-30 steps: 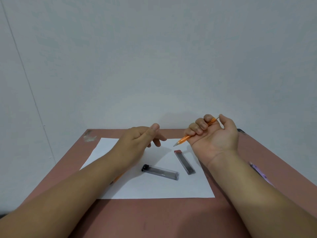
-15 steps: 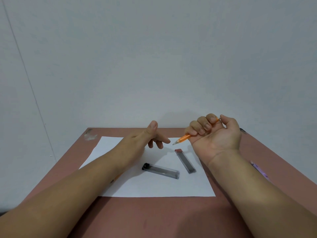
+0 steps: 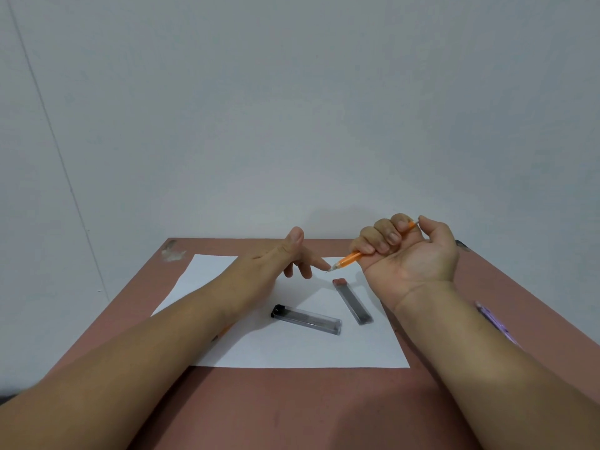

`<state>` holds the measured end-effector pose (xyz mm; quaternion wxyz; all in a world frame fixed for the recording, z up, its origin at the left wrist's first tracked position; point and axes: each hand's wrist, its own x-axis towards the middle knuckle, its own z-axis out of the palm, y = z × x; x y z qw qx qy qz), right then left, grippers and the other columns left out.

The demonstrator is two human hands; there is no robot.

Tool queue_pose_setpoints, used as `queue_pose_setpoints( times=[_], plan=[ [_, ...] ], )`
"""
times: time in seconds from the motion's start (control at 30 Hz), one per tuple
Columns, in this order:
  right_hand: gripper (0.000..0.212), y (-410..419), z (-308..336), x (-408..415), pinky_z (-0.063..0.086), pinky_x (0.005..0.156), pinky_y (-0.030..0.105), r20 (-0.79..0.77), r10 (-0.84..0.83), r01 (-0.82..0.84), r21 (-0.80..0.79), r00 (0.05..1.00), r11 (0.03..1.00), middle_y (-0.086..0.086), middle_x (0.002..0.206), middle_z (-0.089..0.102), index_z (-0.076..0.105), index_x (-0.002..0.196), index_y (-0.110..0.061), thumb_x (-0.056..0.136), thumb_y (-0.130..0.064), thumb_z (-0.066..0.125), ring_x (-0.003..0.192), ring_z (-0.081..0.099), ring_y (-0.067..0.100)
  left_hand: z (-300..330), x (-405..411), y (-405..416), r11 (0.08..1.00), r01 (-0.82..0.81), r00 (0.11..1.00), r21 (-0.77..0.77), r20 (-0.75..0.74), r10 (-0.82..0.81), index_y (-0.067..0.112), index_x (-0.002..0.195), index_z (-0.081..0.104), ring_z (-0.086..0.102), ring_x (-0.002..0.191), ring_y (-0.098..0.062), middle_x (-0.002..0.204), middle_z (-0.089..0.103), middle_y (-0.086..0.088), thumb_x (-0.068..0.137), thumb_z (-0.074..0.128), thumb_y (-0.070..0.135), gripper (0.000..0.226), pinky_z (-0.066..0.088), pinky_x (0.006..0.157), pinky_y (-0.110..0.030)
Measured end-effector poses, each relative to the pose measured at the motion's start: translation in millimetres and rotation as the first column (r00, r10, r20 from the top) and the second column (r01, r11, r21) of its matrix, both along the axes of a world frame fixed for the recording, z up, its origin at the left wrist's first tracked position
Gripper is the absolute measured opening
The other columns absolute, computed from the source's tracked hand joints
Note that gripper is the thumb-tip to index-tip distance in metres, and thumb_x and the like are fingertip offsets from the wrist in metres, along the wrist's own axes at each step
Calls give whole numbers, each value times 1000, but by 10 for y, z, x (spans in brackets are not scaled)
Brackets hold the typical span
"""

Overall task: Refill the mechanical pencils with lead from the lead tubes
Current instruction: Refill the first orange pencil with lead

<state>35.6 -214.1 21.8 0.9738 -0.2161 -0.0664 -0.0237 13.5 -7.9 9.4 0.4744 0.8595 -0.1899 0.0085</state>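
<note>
right hand [image 3: 409, 254]: fist, palm up, gripping slim orange plastic mechanical pencil [image 3: 348, 260] above white paper sheet [image 3: 292, 350] | left hand [image 3: 281, 258]: loosely spread, empty, forefinger near pencil tip | two clear lead tubes [image 3: 306, 319] [image 3: 352, 300]: on sheet

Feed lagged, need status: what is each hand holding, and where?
Right hand holds the orange pencil in a fist around its middle, thumb on the back end. Left hand holds nothing.
</note>
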Motion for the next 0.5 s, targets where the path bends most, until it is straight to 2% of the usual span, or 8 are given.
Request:
queue_pose_setpoints(
  times=[0.07, 0.17, 0.3, 0.43, 0.5],
  plan=[
    [22, -9, 2, -11, 27, 54, 28, 3, 0, 0, 2, 1000, 1000, -1, 62, 27, 40, 60, -16, 76, -31, 42, 52, 23, 18, 8, -12, -6, 1000, -6, 1000, 12, -2, 6, 48, 105, 75, 49, 84, 0, 102, 68, 16, 96, 10, 70, 69, 35, 83, -28],
    [31, -8, -6, -6, 26, 55, 28, -12, -4, 4, 11, 1000, 1000, -1, 62, 26, 39, 60, -15, 85, -33, 38, 52, 22, 18, 15, -22, -11, 1000, -6, 1000, 19, 2, 6, 49, 103, 76, 48, 82, 2, 103, 68, 17, 96, 10, 70, 69, 35, 82, -27],
    [40, 7, -4, -12, 27, 55, 28, -7, 11, -11, 20, 1000, 1000, 0, 62, 26, 40, 59, -15, 91, -38, 35, 52, 23, 18, 17, -31, -4, 1000, -9, 1000, 21, 3, 9, 48, 103, 75, 49, 83, 2, 103, 67, 19, 96, 10, 70, 70, 36, 83, -28],
    [40, 17, 1, -18, 26, 54, 28, -7, 16, -16, 22, 1000, 1000, 0, 62, 27, 41, 59, -14, 91, -38, 35, 52, 23, 18, 19, -38, -4, 1000, -9, 1000, 3, -4, 9, 45, 103, 76, 52, 93, -3, 105, 68, 18, 96, 11, 70, 70, 36, 88, -29],
    [40, 22, -5, -14, 26, 54, 28, -8, 17, -17, 20, 1000, 1000, 0, 62, 27, 41, 59, -14, 91, -38, 35, 53, 23, 18, 23, -40, -9, 1000, -11, 1000, 0, 0, 11, 44, 102, 76, 52, 89, 0, 104, 68, 19, 95, 11, 70, 70, 36, 87, -28]
  ],
)
